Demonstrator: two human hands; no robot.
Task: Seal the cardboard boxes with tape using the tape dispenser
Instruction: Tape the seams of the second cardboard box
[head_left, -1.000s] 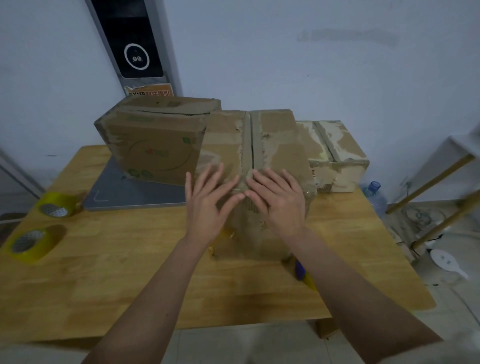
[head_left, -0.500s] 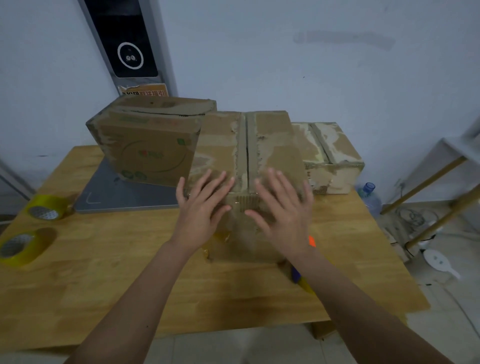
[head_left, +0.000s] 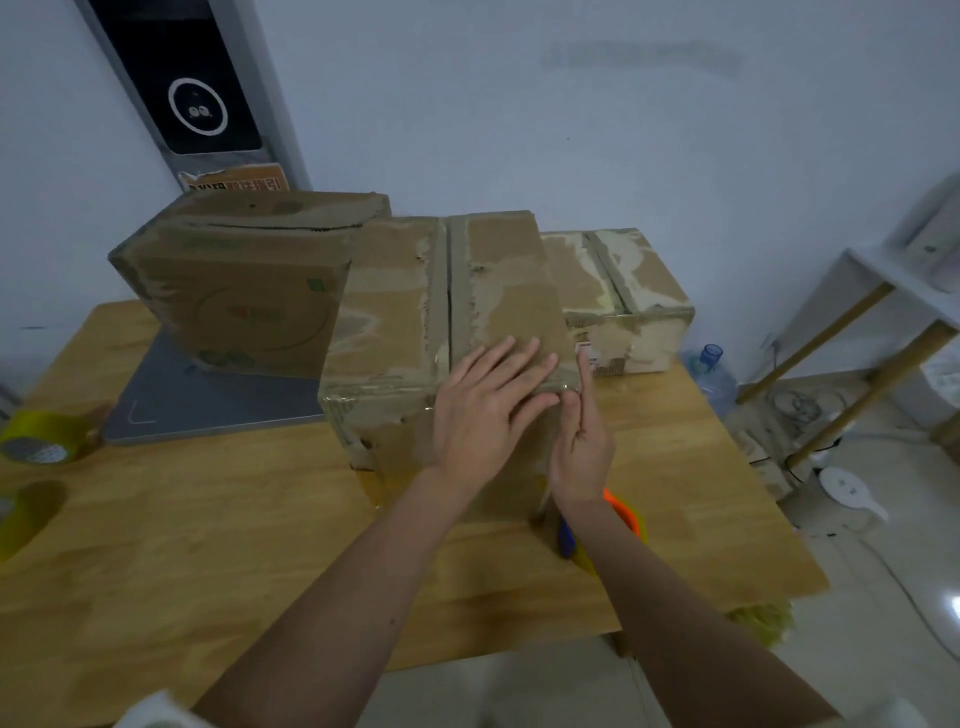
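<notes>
Far left on the counter (head_left: 208, 519): two yellowish tape rolls, one (head_left: 41, 441) at the edge, another (head_left: 21, 514) nearer and half cut off. Just right of them, a grey flat slab (head_left: 208, 410) carrying a tilted cardboard box (head_left: 239, 291). Centre stage, the middle box (head_left: 405, 312), flaps closed, glossy clear tape across its near top edge. Left hand (head_left: 483, 410) flat on that near right corner, fingers straight and spread, pressing down, grip apart. Right hand (head_left: 582, 436) upright against the box's right side, fingers straight, touching the corner, grip apart too, nothing held. Behind the right forearm, low on the counter near the box, a tape dispenser (head_left: 626, 514), orange and blue, mostly hidden. Further right and far, a third box (head_left: 623, 291) with worn strips on top. Off the counter's right edge, a blue-capped water bottle (head_left: 709, 369).
</notes>
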